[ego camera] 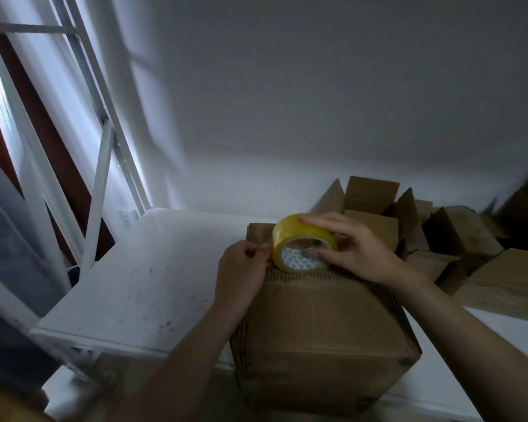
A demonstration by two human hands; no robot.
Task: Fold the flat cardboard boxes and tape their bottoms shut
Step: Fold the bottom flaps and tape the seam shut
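A folded brown cardboard box stands on the white table, its closed flaps facing up. On its far top edge rests a roll of yellow tape. My right hand grips the roll, fingers over its rim and thumb inside the core. My left hand sits just left of the roll and pinches at the tape's free end with thumb and forefinger. The tape end itself is too small to make out.
The white table stretches left of the box, ending at a front edge. An open box and several other cardboard boxes crowd the right side. A white window frame rises at left, a grey wall behind.
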